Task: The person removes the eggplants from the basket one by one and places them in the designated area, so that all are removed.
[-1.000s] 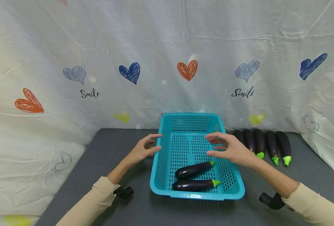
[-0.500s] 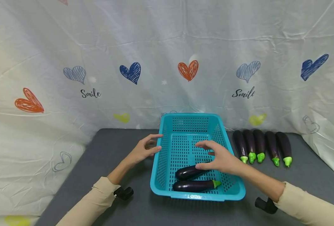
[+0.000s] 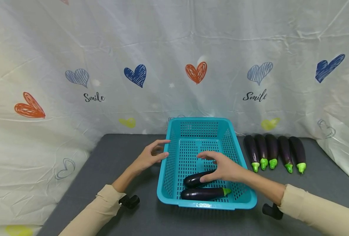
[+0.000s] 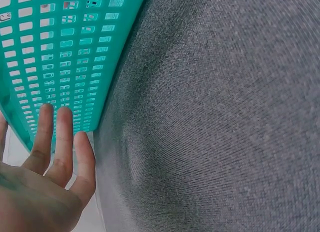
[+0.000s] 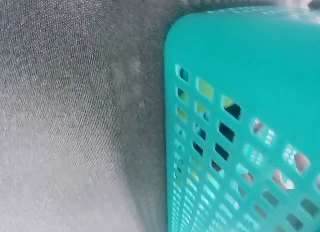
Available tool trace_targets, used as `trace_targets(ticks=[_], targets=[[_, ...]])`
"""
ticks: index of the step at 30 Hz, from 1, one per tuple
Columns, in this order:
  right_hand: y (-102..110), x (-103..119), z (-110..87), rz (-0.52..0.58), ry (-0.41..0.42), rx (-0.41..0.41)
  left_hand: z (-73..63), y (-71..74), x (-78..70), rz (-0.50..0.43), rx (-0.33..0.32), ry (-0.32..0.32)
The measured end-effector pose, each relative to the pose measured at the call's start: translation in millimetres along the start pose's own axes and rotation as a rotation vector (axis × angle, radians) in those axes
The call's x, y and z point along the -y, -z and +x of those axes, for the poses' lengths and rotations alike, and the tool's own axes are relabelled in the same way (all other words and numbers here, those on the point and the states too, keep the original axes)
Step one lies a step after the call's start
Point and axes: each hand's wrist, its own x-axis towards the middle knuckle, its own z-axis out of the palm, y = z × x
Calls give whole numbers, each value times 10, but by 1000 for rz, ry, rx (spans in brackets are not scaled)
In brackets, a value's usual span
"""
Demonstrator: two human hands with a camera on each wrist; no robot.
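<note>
A turquoise perforated plastic basket (image 3: 205, 205) stands on the dark table. Inside its near end lie two dark purple eggplants with green stems: a front eggplant (image 3: 202, 194) and a rear eggplant (image 3: 193, 180). Over the rear one is my right hand (image 3: 224, 167), thumb against or just above it, fingers spread apart from the thumb; its stem end is hidden. At the left rim is my left hand (image 3: 151, 154), its fingertips at the edge. In the left wrist view, fingers (image 4: 62, 137) extend along the basket's outer wall. The right wrist view shows the basket's wall (image 5: 225, 57), the hand mostly hidden behind it.
Several eggplants (image 3: 272, 149) lie side by side on the table (image 3: 127, 147) right of the basket, green stems towards me. Behind the table hangs a white curtain (image 3: 168, 91) printed with hearts and words. A black strap device (image 3: 130, 201) sits at the left wrist.
My right hand has moved left and down inside the basket, from near its right side to over the rear eggplant. The left hand and both basket eggplants have stayed put.
</note>
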Motion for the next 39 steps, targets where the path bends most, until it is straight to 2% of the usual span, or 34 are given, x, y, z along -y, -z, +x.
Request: trace_targets(ticks=[4, 10, 18, 28, 39], targets=[[-48, -36, 37, 29, 6, 54, -2, -5, -5, -1, 1, 5], [-78, -65, 75, 42, 15, 64, -7, 1, -8, -4, -1, 10], [-145, -57, 129, 63, 31, 131, -19, 1, -9, 8, -2, 15], [-204, -70, 179, -12, 33, 150, -5, -10, -14, 3, 2, 18], [-204, -54, 201, 83, 22, 174, -4, -17, -16, 13, -2, 20]])
